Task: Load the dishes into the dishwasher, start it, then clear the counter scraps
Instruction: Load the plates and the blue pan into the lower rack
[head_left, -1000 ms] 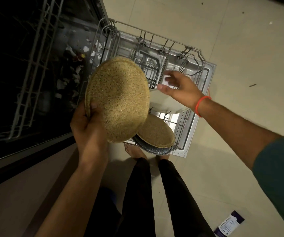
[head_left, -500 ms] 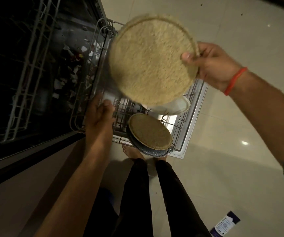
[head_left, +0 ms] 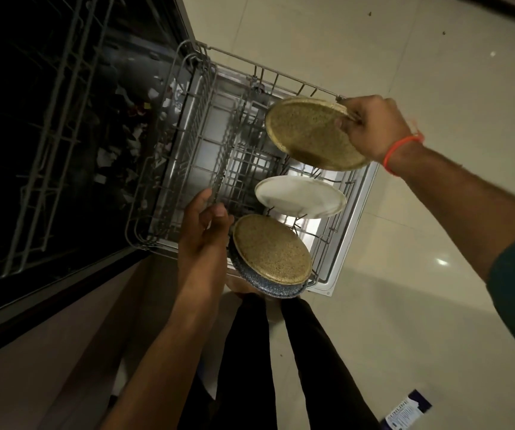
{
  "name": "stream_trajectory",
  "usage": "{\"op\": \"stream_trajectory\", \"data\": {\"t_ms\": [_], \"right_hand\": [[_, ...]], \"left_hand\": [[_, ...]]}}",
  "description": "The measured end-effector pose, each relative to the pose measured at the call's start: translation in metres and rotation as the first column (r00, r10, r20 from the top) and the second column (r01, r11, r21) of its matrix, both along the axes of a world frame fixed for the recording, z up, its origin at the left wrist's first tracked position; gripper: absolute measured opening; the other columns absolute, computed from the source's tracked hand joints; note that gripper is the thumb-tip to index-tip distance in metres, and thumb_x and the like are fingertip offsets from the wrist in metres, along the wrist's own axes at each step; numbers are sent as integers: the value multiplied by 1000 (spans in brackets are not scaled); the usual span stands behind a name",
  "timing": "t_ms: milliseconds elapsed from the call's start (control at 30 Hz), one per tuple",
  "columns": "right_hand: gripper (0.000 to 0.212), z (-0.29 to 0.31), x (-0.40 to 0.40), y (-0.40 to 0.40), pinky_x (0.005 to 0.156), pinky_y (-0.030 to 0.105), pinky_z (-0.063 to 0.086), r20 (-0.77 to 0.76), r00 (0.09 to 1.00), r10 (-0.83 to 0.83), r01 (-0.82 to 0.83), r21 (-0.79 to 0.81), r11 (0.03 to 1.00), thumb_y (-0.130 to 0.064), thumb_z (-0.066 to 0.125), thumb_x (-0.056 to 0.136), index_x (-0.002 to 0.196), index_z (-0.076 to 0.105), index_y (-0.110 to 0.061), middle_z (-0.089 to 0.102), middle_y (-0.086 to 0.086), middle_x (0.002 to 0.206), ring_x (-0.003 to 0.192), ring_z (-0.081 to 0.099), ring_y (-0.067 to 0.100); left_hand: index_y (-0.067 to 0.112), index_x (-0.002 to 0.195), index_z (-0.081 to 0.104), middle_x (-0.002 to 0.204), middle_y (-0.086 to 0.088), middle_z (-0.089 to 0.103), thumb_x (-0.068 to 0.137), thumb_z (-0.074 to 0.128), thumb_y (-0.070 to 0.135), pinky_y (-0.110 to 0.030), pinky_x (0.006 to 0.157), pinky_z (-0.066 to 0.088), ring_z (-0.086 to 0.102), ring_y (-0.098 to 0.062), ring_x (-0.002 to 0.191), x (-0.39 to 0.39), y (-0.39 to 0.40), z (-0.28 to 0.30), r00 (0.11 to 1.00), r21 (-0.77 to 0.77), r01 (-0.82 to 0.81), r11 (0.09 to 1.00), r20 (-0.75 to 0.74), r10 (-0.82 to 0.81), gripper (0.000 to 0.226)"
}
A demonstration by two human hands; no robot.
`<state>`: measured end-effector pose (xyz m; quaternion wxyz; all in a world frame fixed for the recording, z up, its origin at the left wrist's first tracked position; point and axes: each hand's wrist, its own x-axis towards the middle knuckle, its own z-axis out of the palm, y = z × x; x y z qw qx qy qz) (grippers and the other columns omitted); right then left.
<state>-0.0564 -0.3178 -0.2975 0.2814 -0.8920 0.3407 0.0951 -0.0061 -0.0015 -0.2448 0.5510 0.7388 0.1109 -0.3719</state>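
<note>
One speckled plate (head_left: 313, 133), far edge pinched in right grip (head_left: 371, 127), apparently above rack (head_left: 200, 119); left grip (head_left: 201, 234) slack.

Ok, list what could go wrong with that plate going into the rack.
1. The right hand pinches the speckled plate only at its rim, tilted above the lower rack; it could slip and drop.
2. It hangs close over the white plate, so a careless lowering may knock the two together.
3. The left hand holds nothing, so it gives no support.
</note>
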Motion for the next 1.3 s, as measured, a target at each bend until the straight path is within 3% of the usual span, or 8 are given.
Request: {"op": "stream_trajectory", "data": {"t_ms": [167,367,533,667,1067,1300], "right_hand": [[20,-14,-4,8,80,28,39,-47,999,24,-24,-6,1000,-11,57,95,107,73,-15,71,13,95,96,63,32],[22,-34,-8,11,81,25,38,-92,996,16,-14,24,1000,-12,60,96,115,71,-13,72,16,103,98,65,33],[30,-38,-5,16,92,31,46,-93,995,39,-36,31,999,-7,59,95,123,69,-10,70,18,116,109,63,35],[31,-45,-4,17,86,23,38,-150,987,57,-47,68,997,-9,59,97,126,67,-10,70,17,116,109,63,34],[38,-54,-11,36,94,40,53,-212,977,9,29,174,984,-8,62,90,128,65,-17,71,13,113,104,66,32],[56,-44,-16,30,103,37,47,-155,987,-45,66,135,989,-10,67,90,143,52,-21,62,14,132,121,58,33]], "left_hand": [[49,133,54,128,15,65,102,60,39,-35,101,50,66,-8,119,6,-2,-1,999,8,22,1000,24,-22,33],[39,143,51,134,10,63,95,59,45,-32,98,50,66,-6,119,2,-1,-5,998,10,54,999,26,-54,49],[49,133,56,131,9,66,100,63,35,-42,103,51,64,-12,122,-1,-3,-12,998,43,54,998,12,-55,37],[49,133,55,131,10,66,102,58,34,-37,103,50,66,-6,118,-3,-8,-9,998,35,62,997,-10,-62,35],[48,135,55,133,10,65,96,61,47,-43,104,50,64,-14,124,-7,-6,-15,998,57,62,996,-5,-62,40],[48,134,56,131,10,66,99,63,38,-49,109,48,64,-14,123,-10,-1,-19,998,72,59,996,-24,-58,37]]}}
